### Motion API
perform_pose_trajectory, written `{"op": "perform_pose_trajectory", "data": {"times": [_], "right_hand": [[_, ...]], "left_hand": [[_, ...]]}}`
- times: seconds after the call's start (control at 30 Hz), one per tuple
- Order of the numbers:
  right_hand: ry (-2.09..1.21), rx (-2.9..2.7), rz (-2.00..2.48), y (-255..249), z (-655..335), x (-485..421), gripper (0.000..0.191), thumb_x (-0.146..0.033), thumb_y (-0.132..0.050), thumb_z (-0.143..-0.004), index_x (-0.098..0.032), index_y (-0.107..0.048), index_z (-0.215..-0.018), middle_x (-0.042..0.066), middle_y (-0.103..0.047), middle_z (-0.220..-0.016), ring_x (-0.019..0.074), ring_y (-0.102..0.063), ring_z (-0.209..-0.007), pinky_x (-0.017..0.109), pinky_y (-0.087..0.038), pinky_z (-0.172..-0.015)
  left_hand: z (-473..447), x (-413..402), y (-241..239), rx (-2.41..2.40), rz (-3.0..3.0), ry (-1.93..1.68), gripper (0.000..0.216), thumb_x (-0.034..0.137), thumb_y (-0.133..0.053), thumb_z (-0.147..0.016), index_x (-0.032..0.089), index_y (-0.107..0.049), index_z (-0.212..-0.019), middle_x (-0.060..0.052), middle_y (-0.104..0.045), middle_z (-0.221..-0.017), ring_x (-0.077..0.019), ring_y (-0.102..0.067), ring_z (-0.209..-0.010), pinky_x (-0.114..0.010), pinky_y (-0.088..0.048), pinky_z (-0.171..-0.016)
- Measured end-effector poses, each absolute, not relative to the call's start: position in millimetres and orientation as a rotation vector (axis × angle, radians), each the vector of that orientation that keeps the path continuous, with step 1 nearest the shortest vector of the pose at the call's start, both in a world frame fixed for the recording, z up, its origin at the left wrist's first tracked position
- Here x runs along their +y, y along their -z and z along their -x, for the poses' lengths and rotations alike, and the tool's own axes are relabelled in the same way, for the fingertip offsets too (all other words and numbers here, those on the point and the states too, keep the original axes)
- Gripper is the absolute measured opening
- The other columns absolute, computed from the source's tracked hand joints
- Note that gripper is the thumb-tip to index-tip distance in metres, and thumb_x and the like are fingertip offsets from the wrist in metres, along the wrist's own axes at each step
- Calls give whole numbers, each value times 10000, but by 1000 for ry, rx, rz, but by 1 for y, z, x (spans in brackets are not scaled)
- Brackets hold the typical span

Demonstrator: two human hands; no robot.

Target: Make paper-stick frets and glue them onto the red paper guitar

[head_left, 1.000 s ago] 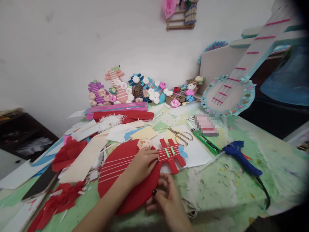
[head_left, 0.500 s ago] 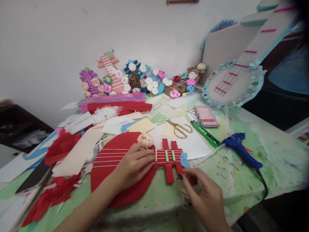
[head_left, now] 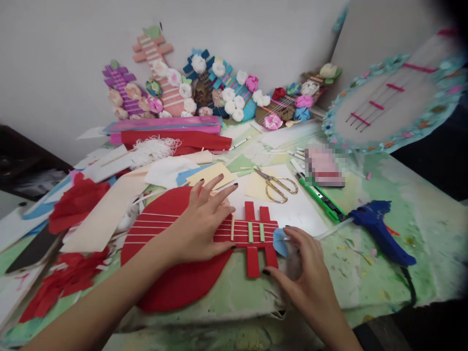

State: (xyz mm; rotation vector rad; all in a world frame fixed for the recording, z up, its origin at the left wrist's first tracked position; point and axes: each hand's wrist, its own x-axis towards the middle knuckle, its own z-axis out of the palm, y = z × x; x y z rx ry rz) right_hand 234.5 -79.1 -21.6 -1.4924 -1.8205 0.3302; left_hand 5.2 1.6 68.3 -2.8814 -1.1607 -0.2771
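A red craft lute (head_left: 171, 287) lies flat on the table, its body to the left and its neck to the right. White strings run along it, crossed by two pale green strips and one yellowish strip. My left hand (head_left: 199, 222) rests over the body with fingers spread, partly covering a peach paper flower (head_left: 224, 201). At the head of the neck sits a blue paper piece (head_left: 280, 243). My right hand (head_left: 310, 275) is beside it, thumb and fingers apart around the neck's end, with the fingertips close to the blue piece and a lower red peg.
Gold-handled scissors (head_left: 277, 186), a green utility knife (head_left: 323, 201) and a blue glue gun (head_left: 382, 234) lie behind and right. Red paper scraps (head_left: 78, 202) and white string (head_left: 155, 151) clutter the left. Several flower-decorated lutes (head_left: 168, 90) lean on the wall.
My left hand has lifted its fingers and spread them, now covering more of the flower. My right hand has opened wider, its fingers moving up beside the blue piece. The camera view has shifted.
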Motion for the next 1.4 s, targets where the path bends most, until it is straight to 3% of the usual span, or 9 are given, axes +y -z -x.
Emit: {"op": "perform_pose_trajectory", "data": {"times": [0.27,0.77,1.03,1.4], "right_hand": [[-370,-1831,1520,20,-234,-79,588,-389,-650,-727,-199,-387,-1218,126,-475,-1202,289,-425,-1118,444,-375,-931],[-370,-1830,1522,21,-233,-80,597,-393,-650,-727,-169,-394,-1217,126,-479,-1204,270,-430,-1113,432,-391,-931],[-358,-1828,1521,22,-234,-80,605,-396,-655,-722,-163,-397,-1217,130,-482,-1200,274,-430,-1112,438,-387,-932],[-325,-1838,1509,23,-234,-80,591,-385,-639,-740,-155,-393,-1226,135,-477,-1198,273,-430,-1114,436,-382,-934]], "left_hand": [[-7,8,-61,-1156,2929,287,312,371,-658,-673,181,-621,-917,-121,-402,-1381,-389,-132,-1331,-630,-80,-1034],[-16,12,-62,-1046,3020,167,405,441,-617,-726,180,-620,-1035,-129,-490,-1303,-386,-174,-1319,-645,-90,-1030],[-16,6,-63,-1068,3001,271,339,418,-628,-725,170,-643,-956,-118,-512,-1285,-391,-207,-1307,-639,-122,-1028],[-15,7,-56,-1105,3003,260,401,386,-636,-721,184,-602,-1065,-102,-550,-1242,-363,-244,-1295,-633,-152,-1029]]}}
